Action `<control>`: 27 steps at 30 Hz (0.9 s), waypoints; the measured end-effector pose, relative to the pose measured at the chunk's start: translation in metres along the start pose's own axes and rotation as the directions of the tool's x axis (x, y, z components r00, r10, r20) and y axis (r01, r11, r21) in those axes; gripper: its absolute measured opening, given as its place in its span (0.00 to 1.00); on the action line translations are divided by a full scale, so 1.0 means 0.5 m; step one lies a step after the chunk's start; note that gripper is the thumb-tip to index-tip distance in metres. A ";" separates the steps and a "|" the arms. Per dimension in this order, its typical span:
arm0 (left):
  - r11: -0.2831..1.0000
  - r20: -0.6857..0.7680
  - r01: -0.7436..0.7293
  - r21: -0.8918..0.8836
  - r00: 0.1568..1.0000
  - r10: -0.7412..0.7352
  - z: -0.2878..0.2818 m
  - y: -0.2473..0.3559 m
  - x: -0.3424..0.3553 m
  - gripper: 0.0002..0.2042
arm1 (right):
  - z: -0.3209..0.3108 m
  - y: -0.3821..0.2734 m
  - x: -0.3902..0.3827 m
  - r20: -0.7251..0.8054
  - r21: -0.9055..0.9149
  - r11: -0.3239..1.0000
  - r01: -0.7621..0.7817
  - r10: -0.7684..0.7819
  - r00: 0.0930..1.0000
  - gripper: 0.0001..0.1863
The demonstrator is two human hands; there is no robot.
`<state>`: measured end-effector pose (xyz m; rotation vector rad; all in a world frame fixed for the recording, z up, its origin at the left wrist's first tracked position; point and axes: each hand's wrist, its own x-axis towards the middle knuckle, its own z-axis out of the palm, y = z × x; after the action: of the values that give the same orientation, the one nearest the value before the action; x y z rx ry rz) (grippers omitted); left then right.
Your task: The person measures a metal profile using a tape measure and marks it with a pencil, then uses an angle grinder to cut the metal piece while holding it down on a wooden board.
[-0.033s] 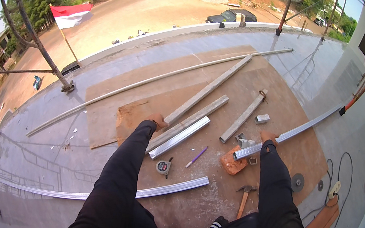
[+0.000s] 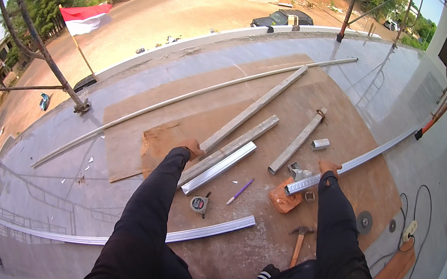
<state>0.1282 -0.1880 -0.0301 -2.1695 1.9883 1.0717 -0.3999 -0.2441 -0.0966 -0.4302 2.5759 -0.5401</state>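
My left hand [image 2: 192, 147] is closed on the near end of a long, weathered grey square bar [image 2: 257, 106]. Beside it on the board lie a second grey bar [image 2: 240, 145] and a short shiny metal channel [image 2: 222, 168]. On the right, the fingers of my right hand [image 2: 329, 167] wrap round a long silver metal channel [image 2: 374, 155]. The near end of that channel rests on an orange brick [image 2: 284, 199]. A tape measure [image 2: 199, 204] and a purple pencil [image 2: 240, 192] lie between my arms. Close to my right forearm is a hammer [image 2: 299, 246].
A shorter grey bar [image 2: 298, 142] and a cut tube piece [image 2: 320, 144] lie ahead. A long pale pole [image 2: 195, 95] crosses the brown board [image 2: 347, 120]. Another silver channel [image 2: 213, 230] passes under my left arm. Grinding discs [image 2: 364, 223] and a cable [image 2: 428, 228] lie right; scaffold poles [image 2: 46, 47] stand left.
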 end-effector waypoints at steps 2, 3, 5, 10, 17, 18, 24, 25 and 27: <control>1.000 0.006 0.023 -0.009 1.000 -0.023 0.008 -0.029 0.001 0.21 | 0.028 0.009 -0.015 0.015 0.097 0.992 -0.079 0.078 0.997 0.46; 1.000 0.009 0.027 -0.005 1.000 -0.027 0.010 -0.043 0.003 0.21 | 0.036 0.014 -0.023 0.024 0.145 0.984 -0.108 0.105 0.994 0.46; 0.999 0.014 0.040 -0.017 0.999 -0.040 0.020 -0.054 0.011 0.21 | 0.043 0.028 -0.030 0.044 0.240 0.963 -0.122 0.115 0.992 0.42; 0.993 0.058 0.003 -0.117 0.998 0.004 0.034 0.024 0.061 0.21 | -0.009 0.051 0.023 0.106 0.604 0.775 -0.186 0.153 0.983 0.35; 0.830 0.120 -0.033 -0.557 0.985 0.119 0.044 0.101 -0.020 0.18 | -0.123 -0.040 -0.126 -0.102 0.732 0.677 -0.076 0.219 0.970 0.24; 0.831 0.129 -0.015 -0.557 0.986 0.104 0.009 0.083 -0.075 0.17 | -0.139 -0.070 -0.186 -0.069 0.750 0.656 -0.084 0.204 0.977 0.23; 0.752 0.213 0.186 -0.632 0.975 -0.062 -0.155 0.070 -0.448 0.18 | -0.397 -0.127 -0.375 0.128 0.820 0.554 -0.143 0.067 0.990 0.26; 0.720 0.258 0.254 -0.645 0.960 -0.108 -0.185 0.060 -0.518 0.18 | -0.452 -0.126 -0.410 0.123 0.781 0.612 -0.124 0.044 0.991 0.25; 0.650 0.268 0.333 -0.683 0.942 -0.200 -0.230 0.042 -0.649 0.16 | -0.552 -0.098 -0.437 0.137 0.705 0.700 -0.117 0.027 0.990 0.23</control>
<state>0.1765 0.0415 0.2228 -2.4359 1.1875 2.1648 -0.3453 -0.1209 0.2322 -0.0736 2.0319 -1.3662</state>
